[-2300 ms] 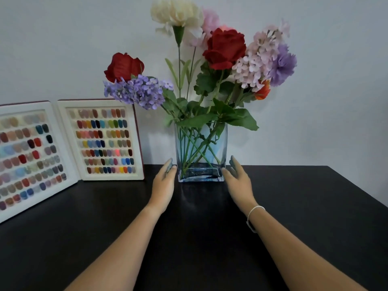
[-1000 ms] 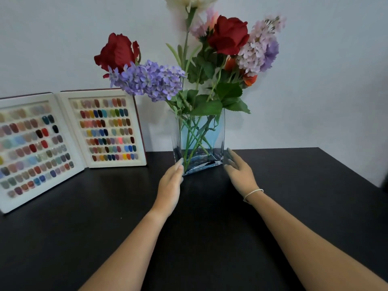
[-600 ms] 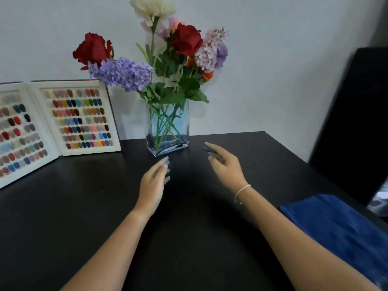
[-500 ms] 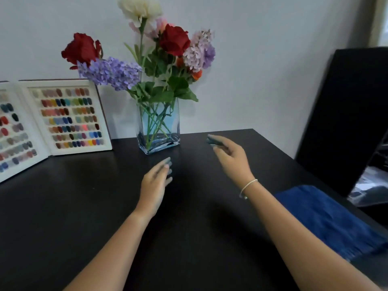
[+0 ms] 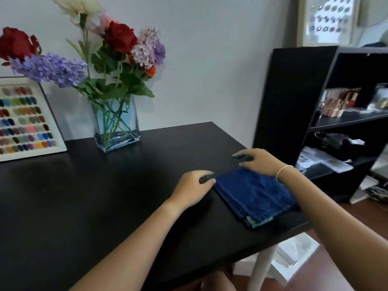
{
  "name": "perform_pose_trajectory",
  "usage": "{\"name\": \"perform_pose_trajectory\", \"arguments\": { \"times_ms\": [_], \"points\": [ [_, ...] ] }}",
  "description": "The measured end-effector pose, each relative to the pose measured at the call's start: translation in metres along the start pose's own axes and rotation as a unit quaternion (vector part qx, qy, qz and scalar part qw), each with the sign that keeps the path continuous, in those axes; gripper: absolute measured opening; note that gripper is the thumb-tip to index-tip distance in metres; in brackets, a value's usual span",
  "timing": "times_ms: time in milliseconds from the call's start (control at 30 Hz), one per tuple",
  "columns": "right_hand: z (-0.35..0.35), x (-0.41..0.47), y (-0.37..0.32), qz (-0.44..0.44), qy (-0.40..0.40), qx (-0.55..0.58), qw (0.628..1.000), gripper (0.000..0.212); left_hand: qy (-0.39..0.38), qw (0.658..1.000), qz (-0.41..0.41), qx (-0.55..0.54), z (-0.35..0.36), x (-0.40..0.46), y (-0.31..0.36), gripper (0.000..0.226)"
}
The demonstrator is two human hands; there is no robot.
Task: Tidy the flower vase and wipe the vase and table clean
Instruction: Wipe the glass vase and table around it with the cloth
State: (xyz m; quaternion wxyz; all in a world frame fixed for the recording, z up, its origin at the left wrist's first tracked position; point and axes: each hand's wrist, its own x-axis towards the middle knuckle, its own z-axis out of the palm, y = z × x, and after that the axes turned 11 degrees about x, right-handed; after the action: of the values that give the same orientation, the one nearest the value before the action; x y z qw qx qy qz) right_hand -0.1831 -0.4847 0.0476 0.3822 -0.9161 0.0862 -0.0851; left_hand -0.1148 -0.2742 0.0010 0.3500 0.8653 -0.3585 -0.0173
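Square clear glass vase (image 5: 116, 124) of mixed flowers stands upright at the dark surface's (image 5: 84, 196) back, released; both hands have shifted to the folded blue cloth (image 5: 254, 194) by the right edge, so wiping seems next. Left hand (image 5: 192, 189) touches its corner, fingers curled; right hand (image 5: 259, 161) hovers, loosely open, perhaps touching.
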Motion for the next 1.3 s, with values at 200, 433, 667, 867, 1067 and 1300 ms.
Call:
{"name": "perform_pose_trajectory", "arguments": {
  "times_ms": [200, 433, 667, 867, 1067, 1300],
  "points": [
    [-0.006, -0.002, 0.034, 0.032, -0.017, -0.042, 0.998, 0.04, 0.002, 0.995, -0.013, 0.1, 0.02, 0.018, 0.019, 0.04],
    [-0.007, 0.009, 0.034, 0.015, -0.027, -0.053, 0.998, 0.026, -0.027, 0.997, -0.026, 0.065, 0.016, 0.027, 0.021, 0.02],
    [-0.002, 0.022, 0.012, -0.013, -0.004, 0.061, 0.998, 0.004, -0.001, 0.999, -0.047, -0.026, -0.022, 0.032, 0.005, 0.011],
    [0.03, 0.055, -0.025, -0.076, -0.034, 0.097, 0.992, 0.01, 0.072, 0.996, -0.051, -0.008, -0.08, 0.031, -0.027, 0.016],
    [0.077, 0.096, -0.067, -0.122, -0.129, 0.022, 0.984, 0.014, 0.136, 0.988, -0.069, 0.024, -0.143, 0.022, -0.078, 0.018],
    [0.123, 0.148, -0.11, -0.159, -0.064, 0.157, 0.973, 0.016, 0.2, 0.974, -0.101, 0.032, -0.186, 0.024, -0.135, 0.017]
  ]
}}
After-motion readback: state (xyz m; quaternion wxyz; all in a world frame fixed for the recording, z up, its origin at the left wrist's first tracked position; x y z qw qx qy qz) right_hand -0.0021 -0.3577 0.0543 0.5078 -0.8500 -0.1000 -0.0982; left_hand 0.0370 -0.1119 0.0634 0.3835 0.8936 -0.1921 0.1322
